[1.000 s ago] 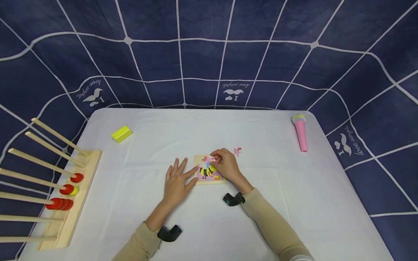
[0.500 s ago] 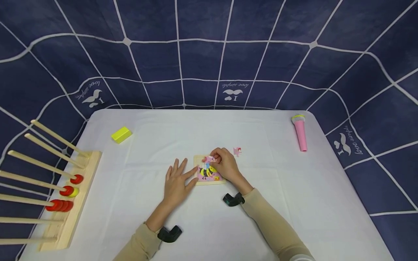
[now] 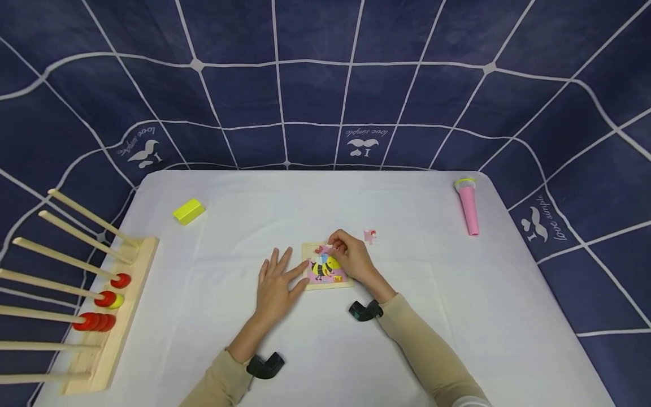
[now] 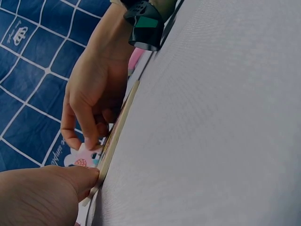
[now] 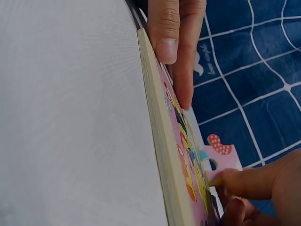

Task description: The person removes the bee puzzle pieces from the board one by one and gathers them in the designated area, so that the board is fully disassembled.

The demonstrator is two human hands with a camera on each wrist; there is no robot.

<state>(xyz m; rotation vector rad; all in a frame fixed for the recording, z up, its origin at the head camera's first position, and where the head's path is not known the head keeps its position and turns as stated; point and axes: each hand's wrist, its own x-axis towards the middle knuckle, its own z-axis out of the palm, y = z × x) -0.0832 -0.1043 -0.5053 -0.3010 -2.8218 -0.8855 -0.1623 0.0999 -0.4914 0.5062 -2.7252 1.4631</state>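
Observation:
A square wooden jigsaw puzzle (image 3: 328,286) with a bee picture lies flat on the white table. My right hand (image 3: 356,260) pinches a pink puzzle piece (image 5: 221,155) with a red dotted shape between thumb and fingers. In the right wrist view the piece stands tilted up over the far part of the board. My left hand (image 3: 274,291) has its fingers spread, with index finger and thumb at the board's left edge. Another loose puzzle piece (image 3: 369,236), pink with a bit of red, lies just beyond the right hand.
A wooden peg rack (image 3: 114,328) with red and yellow rings stands along the left side. A yellow block (image 3: 189,212) lies at the back left. At the back right is a pink toy microphone (image 3: 468,209). Dark blue gridded cloth (image 3: 315,96) hangs behind the table.
The right hand's fingers have shifted slightly away over the board's top right, showing more of the bee's yellow head. The left hand stays in place.

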